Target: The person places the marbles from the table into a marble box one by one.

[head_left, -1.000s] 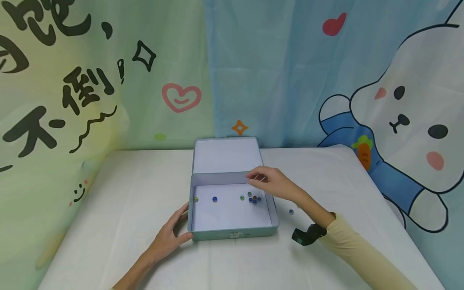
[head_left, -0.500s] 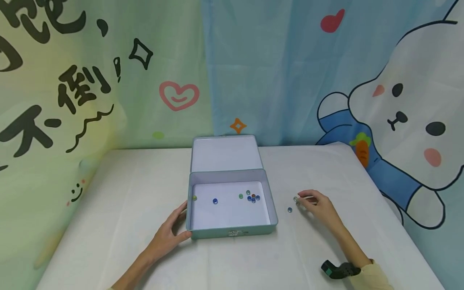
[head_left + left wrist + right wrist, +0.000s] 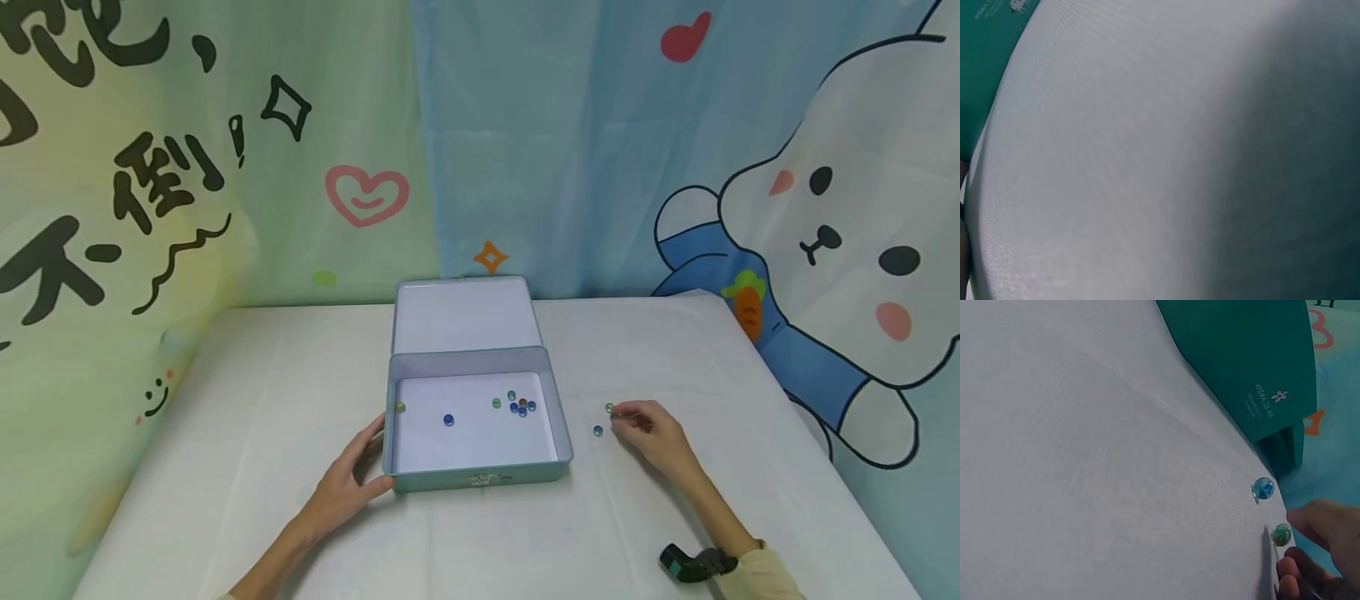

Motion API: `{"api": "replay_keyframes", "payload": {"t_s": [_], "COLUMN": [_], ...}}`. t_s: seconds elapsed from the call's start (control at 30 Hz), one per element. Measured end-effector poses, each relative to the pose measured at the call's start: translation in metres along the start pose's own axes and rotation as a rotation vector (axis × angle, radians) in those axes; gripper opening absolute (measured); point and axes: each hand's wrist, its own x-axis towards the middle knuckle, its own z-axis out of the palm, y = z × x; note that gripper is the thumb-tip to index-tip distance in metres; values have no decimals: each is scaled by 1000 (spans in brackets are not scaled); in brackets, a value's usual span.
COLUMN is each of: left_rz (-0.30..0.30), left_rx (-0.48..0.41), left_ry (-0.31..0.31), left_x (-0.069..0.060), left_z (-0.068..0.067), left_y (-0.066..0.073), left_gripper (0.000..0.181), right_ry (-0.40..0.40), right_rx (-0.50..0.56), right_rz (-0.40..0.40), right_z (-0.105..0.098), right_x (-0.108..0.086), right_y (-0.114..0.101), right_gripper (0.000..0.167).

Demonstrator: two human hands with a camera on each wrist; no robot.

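Touching box [image 3: 483,481], left hand [image 3: 341,492] spread; right hand [image 3: 657,437] at green marble [image 3: 1282,535], pinching unclear.

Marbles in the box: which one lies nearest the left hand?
The yellow-green marble, alone beside the left wall of the box; the left hand is just outside that wall. The other marbles inside lie farther right.

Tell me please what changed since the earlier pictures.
The right hand went from above the box rightward to the loose marbles on the table; whether it pinches one is unclear. Inside, one blue marble shifted slightly toward the person. The left hand stayed against the box.
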Motion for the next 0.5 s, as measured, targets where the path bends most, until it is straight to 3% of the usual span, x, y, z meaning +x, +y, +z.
{"api": "replay_keyframes", "payload": {"t_s": [0.27,0.5], "left_rz": [4,16], "left_rx": [-12,-1], "left_ry": [-13,-11], "left_x": [0,0], "left_z": [0,0], "left_y": [0,-1], "left_gripper": [88,89], "right_ry": [32,12], "right_rx": [-58,-55], "right_rz": [-47,-17], "right_z": [6,6], "right_x": [2,2], "right_y": [-4,-4], "right_gripper": [19,19]}}
